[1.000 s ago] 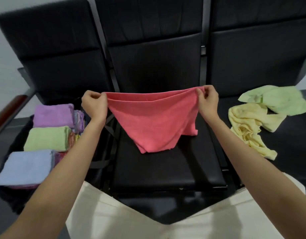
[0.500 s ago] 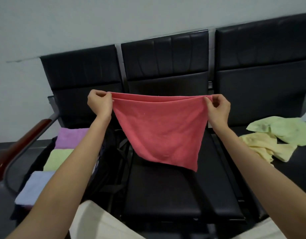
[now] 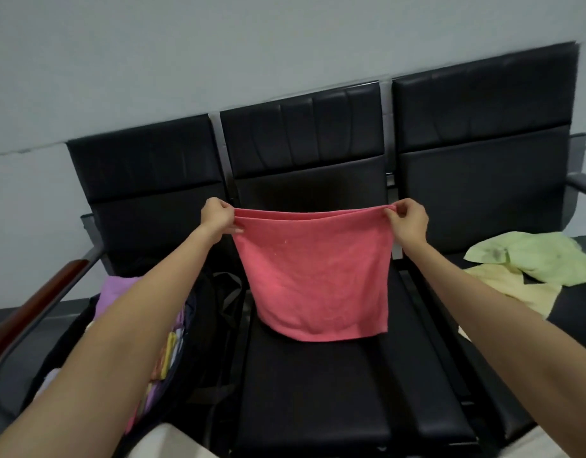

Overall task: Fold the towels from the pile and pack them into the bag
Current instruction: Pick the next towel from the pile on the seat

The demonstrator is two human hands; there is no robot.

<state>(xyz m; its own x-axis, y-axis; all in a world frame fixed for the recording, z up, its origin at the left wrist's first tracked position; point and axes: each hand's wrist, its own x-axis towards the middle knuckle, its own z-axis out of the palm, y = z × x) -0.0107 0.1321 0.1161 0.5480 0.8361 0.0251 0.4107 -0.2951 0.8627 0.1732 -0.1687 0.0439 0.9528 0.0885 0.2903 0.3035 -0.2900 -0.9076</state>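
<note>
both hands, left (image 3: 217,215) and right (image 3: 407,220), pinch a doubled pink towel's (image 3: 314,276) top corners. it hangs above the middle seat (image 3: 318,385).

The left forearm (image 3: 126,342) covers most of the open bag (image 3: 199,325) and the folded towels (image 3: 119,289) inside it; only slivers of purple and yellow edges show beside the arm. Right of the bag, past the middle seat, the yellow towel (image 3: 513,285) lies partly under the green towel (image 3: 543,256), which the frame's right edge crops.
</note>
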